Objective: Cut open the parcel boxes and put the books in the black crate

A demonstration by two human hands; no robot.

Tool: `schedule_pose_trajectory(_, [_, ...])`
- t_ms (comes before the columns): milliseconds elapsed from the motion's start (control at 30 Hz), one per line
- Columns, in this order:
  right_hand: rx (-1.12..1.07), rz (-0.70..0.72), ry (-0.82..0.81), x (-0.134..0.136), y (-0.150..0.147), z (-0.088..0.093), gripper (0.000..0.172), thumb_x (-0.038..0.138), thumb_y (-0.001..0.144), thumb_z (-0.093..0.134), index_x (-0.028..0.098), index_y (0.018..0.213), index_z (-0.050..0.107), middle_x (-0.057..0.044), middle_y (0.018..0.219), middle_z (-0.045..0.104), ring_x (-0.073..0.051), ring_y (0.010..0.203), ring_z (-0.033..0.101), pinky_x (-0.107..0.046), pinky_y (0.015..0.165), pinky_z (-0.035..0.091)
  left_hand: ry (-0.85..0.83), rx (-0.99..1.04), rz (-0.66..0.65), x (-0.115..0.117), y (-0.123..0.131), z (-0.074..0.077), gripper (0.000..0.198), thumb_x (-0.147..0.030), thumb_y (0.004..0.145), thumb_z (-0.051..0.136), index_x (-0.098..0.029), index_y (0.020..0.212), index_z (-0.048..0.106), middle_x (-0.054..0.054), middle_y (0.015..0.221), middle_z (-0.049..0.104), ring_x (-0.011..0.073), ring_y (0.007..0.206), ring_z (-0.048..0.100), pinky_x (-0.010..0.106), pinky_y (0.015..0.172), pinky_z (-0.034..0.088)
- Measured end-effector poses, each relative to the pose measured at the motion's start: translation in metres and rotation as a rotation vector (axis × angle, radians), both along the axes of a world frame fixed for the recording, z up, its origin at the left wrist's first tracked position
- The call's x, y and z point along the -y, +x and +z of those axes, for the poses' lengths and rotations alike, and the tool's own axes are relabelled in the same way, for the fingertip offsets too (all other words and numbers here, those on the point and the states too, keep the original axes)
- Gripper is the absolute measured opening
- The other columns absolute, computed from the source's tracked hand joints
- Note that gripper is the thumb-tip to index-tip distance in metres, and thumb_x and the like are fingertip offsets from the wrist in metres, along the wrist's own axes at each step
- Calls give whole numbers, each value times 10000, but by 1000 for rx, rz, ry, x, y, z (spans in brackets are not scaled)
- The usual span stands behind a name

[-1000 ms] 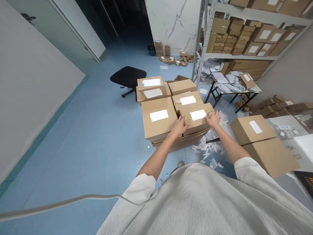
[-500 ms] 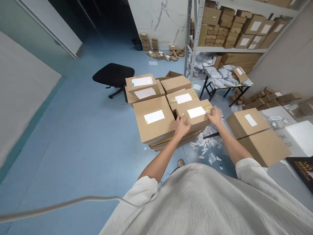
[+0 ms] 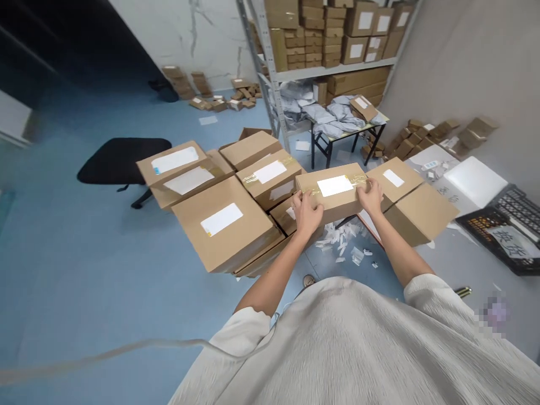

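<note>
Spread flat, left hand [image 3: 307, 214] and right hand [image 3: 369, 197] press on opposite ends of a rectangular brown cardboard carton [image 3: 333, 194]. Placement appears to steady it

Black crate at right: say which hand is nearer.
Right. The right hand is left of the black crate; the left hand is farther left still.

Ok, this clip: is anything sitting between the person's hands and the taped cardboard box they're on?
Nothing visible. The left hand and right hand both lie directly on the taped cardboard box, with no object between either hand and the box.
</note>
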State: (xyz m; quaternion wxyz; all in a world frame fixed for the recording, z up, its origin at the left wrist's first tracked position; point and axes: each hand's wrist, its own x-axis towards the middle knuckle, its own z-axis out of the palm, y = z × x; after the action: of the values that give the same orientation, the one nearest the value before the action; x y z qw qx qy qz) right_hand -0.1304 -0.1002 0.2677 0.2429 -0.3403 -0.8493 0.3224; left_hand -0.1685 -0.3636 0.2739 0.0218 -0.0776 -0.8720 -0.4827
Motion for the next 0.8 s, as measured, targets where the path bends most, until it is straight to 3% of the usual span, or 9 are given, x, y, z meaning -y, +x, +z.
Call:
schedule_pose_trajectory(300, [-135, -234, 62, -96, 132, 19, 482, 513, 936, 614, 296, 1366, 639, -129, 1429, 672, -386, 1394, 548, -653, 1250, 413, 77, -103, -167, -113, 53, 30, 492, -180, 849, 734, -292, 1328, 733, 127, 1523, 536, 372, 1570, 500, 558, 1392, 362])
schedule_pose_trajectory(567, [-134, -423, 163, -185, 268, 33, 453, 480, 987, 590, 270, 1385, 643, -144, 1431, 660, -368, 1389, 562, -605, 1243, 447, 75, -132, -420, -219, 139, 53, 499, -202, 894, 718, -290, 1384, 709, 134, 1598, 508, 379, 1624, 435, 564, 1418, 294])
schedule_pose_trajectory(800, [-69, -645, 182, -234, 388, 34, 476, 478, 1022, 549, 253, 1432, 634, -158, 1445, 663, -384, 1399, 564, -601, 1222, 470, 29, -121, -689, -299, 212, 58, 519, -236, 930, 720, -317, 1442, 689, 130, 1621, 518, 388, 1632, 427, 585, 1395, 331])
